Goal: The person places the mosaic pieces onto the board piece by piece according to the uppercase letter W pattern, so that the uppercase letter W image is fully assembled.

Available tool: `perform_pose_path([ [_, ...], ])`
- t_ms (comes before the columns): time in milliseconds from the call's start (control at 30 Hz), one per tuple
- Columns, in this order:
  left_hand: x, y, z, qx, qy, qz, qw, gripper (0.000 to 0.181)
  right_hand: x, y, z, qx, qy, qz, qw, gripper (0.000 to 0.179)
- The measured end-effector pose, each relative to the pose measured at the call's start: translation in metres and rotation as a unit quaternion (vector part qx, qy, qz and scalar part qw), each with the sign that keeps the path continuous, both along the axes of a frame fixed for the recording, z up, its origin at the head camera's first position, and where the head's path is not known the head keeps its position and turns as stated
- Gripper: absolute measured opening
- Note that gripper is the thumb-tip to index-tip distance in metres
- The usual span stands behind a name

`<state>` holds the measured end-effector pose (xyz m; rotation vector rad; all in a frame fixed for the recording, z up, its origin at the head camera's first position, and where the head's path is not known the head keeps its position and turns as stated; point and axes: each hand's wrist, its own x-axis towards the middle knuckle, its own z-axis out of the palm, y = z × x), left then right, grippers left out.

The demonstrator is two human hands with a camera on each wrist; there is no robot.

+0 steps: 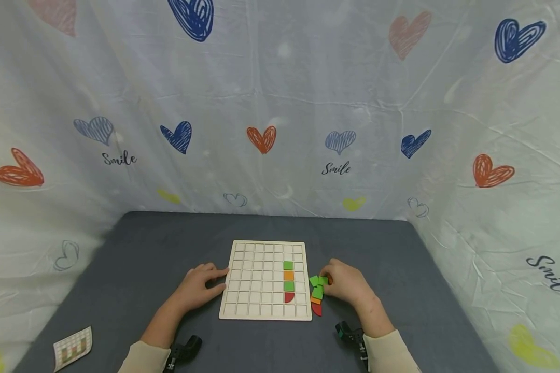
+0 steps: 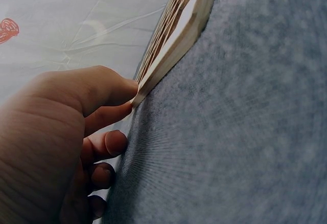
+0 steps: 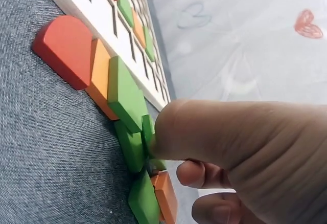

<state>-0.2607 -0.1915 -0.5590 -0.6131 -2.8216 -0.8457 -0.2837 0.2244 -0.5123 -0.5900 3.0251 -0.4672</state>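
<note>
Picking blocks (image 1: 317,292) beside the board (image 1: 252,282), apparently, the right hand (image 1: 347,281), grip unclear, next needs a pinch, the left hand (image 1: 197,288) spread apart.

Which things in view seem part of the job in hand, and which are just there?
Part of the job:
- gridded board
- pieces set in the board
- loose pieces beside it
- patterned card, probably the guide

Just there:
- heart-print curtain
- black wrist devices

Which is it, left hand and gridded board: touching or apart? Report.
Touching. The left wrist view shows it: the thumb tip of the left hand meets the edge of the gridded board with no gap.
</note>
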Motion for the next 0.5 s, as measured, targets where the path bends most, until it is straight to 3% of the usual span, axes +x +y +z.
perform_pose_path([
  [333,0.001,0.000,0.002,0.003,-0.012,0.003,0.9999,0.045,0.004,-0.009,0.018,-0.020,0.039,0.015,0.9989,0.023],
  [500,0.001,0.001,0.004,0.005,-0.016,0.002,0.9999,0.045,0.009,-0.022,0.031,-0.018,0.033,0.040,0.9985,0.024],
])
